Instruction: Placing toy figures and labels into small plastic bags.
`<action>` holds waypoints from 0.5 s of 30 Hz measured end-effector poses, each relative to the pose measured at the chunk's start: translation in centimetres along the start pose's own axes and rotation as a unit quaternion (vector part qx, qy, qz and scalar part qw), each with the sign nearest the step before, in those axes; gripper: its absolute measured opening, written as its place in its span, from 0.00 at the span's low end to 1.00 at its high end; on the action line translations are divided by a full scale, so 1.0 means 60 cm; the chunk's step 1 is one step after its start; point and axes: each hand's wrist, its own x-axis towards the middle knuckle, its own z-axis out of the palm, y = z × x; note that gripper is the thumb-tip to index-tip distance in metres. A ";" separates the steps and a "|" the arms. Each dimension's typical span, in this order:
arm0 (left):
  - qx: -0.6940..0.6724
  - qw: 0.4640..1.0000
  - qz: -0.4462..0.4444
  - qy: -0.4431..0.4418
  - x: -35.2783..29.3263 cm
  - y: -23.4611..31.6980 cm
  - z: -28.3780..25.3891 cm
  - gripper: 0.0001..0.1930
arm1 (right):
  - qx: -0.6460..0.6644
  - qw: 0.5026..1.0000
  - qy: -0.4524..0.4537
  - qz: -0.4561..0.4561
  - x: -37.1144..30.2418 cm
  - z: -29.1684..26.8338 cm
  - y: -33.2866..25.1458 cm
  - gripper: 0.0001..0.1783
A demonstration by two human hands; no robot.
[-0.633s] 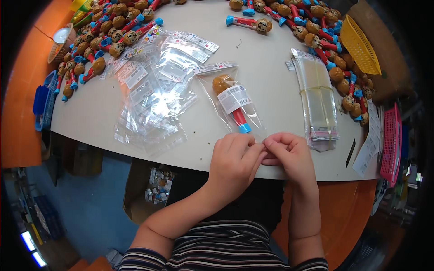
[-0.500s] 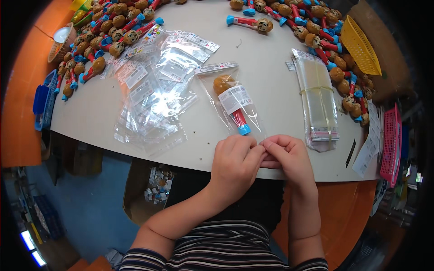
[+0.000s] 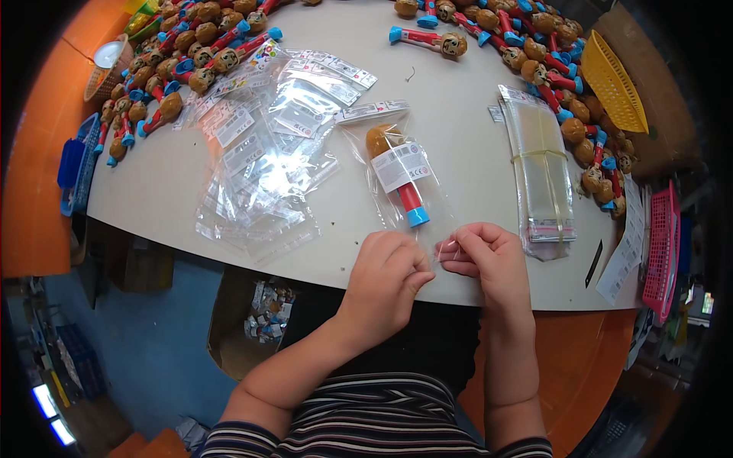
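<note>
A clear plastic bag point(image 3: 435, 200) lies in front of me with its printed header pointing away. Inside is a toy figure point(image 3: 411, 200) with a round brown head, a red body and a blue base; a white label covers its middle. At the near end of the bag, my left hand point(image 3: 384, 278) is closed, thumb against fingers, on the clear film. My right hand point(image 3: 489, 259) pinches the film a little to the right, its lower fingers curled. Exactly how the film runs between the fingertips is hard to see.
Flat bags point(image 3: 263, 153) are spread on the left of the white table point(image 3: 458, 99). A banded bag stack point(image 3: 544, 168) lies right. Loose toy figures point(image 3: 183, 65) pile up at the far left and far right. Baskets, yellow point(image 3: 613, 80) and pink point(image 3: 661, 256), stand at the right edge.
My hands have drawn apart at the bag's near end, the left one shifting left and the fingertips no longer meeting. Clear film now shows between them.
</note>
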 end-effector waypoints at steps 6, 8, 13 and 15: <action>-0.248 0.946 -0.166 0.124 -0.027 -0.033 -0.084 0.05 | -0.036 0.999 0.007 -0.008 0.005 -0.009 -0.004 0.09; -0.267 0.935 -0.173 0.157 -0.020 -0.050 -0.118 0.04 | -0.041 0.999 0.003 -0.001 0.005 -0.009 -0.005 0.09; -0.238 0.921 -0.181 0.248 0.024 -0.072 -0.181 0.04 | -0.080 0.996 0.031 -0.002 0.000 -0.011 -0.003 0.09; -0.225 0.928 -0.168 0.247 0.057 -0.083 -0.215 0.05 | -0.076 0.997 0.018 -0.010 -0.005 -0.008 -0.004 0.09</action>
